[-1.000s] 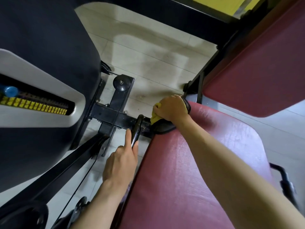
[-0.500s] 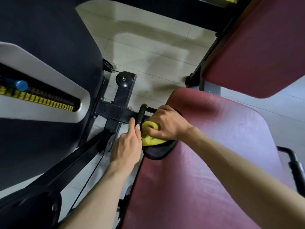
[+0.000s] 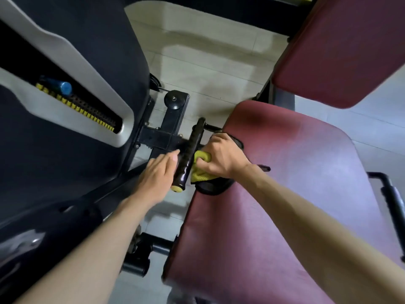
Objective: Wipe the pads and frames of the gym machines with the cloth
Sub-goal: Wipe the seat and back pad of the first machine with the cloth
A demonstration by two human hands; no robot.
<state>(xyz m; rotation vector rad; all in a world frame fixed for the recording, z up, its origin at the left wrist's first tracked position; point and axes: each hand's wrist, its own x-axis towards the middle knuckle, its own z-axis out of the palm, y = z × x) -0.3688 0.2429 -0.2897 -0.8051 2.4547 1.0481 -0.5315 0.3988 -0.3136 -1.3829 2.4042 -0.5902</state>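
A dark red seat pad (image 3: 285,194) fills the right half of the view, with a red back pad (image 3: 341,51) above it. My right hand (image 3: 221,156) is shut on a bunched yellow cloth (image 3: 200,166) and presses it at the seat's left edge, beside a black handle grip (image 3: 189,154) with a yellow end cap. My left hand (image 3: 158,174) rests flat against the left side of that grip, fingers extended. A black piece lies under the cloth on the seat's edge.
The black and grey weight-stack shroud (image 3: 72,69) with yellow-labelled plates (image 3: 76,107) and a blue pin stands at left. A black frame bracket (image 3: 168,132) lies on the tiled floor (image 3: 208,62). Another black handle (image 3: 392,194) sticks out at the far right.
My right hand drew the cloth back along the seat's left edge toward me, next to the handle grip. My left hand stayed on the grip. The view shifted so more of the seat shows.
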